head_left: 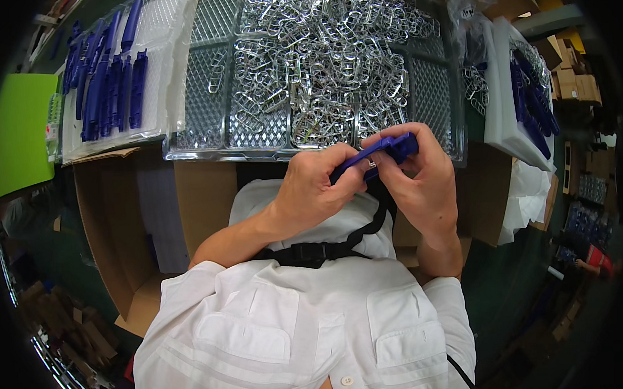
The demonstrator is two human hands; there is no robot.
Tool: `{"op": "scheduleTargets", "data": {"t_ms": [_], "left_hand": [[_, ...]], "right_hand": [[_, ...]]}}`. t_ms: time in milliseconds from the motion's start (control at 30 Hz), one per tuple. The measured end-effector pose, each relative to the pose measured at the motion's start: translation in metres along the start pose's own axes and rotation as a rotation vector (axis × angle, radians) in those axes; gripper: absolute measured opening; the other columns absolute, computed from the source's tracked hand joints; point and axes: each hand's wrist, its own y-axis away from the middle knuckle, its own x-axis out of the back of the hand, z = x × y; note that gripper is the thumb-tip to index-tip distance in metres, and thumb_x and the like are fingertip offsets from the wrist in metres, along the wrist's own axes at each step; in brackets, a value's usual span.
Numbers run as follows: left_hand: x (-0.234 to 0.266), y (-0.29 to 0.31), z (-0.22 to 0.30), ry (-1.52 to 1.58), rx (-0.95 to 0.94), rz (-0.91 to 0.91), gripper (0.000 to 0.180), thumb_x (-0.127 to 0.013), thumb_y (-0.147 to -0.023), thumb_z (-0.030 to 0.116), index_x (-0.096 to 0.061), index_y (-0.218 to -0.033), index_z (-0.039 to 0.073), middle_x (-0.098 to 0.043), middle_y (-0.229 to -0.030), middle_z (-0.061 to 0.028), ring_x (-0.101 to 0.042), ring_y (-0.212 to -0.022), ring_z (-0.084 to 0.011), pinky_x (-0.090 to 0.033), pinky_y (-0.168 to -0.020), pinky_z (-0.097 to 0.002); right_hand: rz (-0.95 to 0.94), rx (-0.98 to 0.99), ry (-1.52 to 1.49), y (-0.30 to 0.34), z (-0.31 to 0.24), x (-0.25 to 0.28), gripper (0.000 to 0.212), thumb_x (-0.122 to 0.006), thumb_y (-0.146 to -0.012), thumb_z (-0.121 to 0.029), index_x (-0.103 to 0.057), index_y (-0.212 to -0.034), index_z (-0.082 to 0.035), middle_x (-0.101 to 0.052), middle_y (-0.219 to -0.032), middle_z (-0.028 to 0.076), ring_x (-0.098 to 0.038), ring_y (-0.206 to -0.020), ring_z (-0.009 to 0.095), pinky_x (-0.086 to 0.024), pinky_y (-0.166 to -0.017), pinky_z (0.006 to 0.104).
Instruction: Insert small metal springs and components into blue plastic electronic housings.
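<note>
Both hands hold one long blue plastic part (365, 153) in front of my chest, just over the near edge of a clear tray. My left hand (319, 177) is closed round its left end. Around the thicker right end my right hand (421, 180) is closed, its thumb pressing near the middle. A small bit of shiny metal (372, 165) shows by the thumbs; its kind is too small to tell. Beyond the hands, a heap of bent silver wire loops (327, 63) fills the middle of the clear plastic tray (203, 140).
More blue parts (105, 85) lie on a white padded sheet (160, 83) at left, near a green panel (21, 129). At right, blue parts (528, 98) and wire loops rest by white foam (504, 112). An open cardboard box (103, 222) stands below the tray at left.
</note>
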Motion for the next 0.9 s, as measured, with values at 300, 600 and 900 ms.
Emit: {"op": "scheduleTargets", "data": {"t_ms": [300,600,900], "left_hand": [[-0.001,-0.005,-0.008,-0.021,-0.012,0.021,0.015,-0.064,-0.099,0.011,-0.072,-0.1,-0.002,-0.074,-0.07,-0.0096,-0.07,-0.059,-0.0135,-0.054,-0.056,-0.0289],[0.006,-0.009,-0.001,0.284,0.258,-0.036,0.019,-0.064,-0.102,0.016,-0.071,-0.108,0.0,-0.073,-0.08,-0.0042,-0.068,-0.068,-0.0077,-0.057,-0.063,-0.0247],[0.011,-0.003,-0.001,0.42,0.208,-0.074,0.022,-0.065,-0.101,0.005,-0.061,-0.121,-0.002,-0.072,-0.102,-0.0081,-0.072,-0.092,-0.0124,-0.062,-0.071,-0.027]], "right_hand": [[0.098,0.195,0.213,-0.008,0.021,-0.007,0.023,-0.075,-0.092,-0.003,-0.062,-0.11,0.0,-0.073,-0.089,0.014,-0.075,-0.072,0.022,-0.059,-0.063,0.0322],[-0.037,-0.073,-0.066,-0.014,0.009,-0.003,0.04,-0.072,-0.095,0.004,-0.06,-0.133,0.001,-0.073,-0.108,0.008,-0.072,-0.098,0.012,-0.059,-0.086,0.0253],[-0.011,-0.073,-0.165,-0.014,0.009,-0.008,0.03,-0.075,-0.095,-0.003,-0.062,-0.121,0.002,-0.074,-0.102,0.009,-0.075,-0.091,0.014,-0.063,-0.076,0.0298]]}}
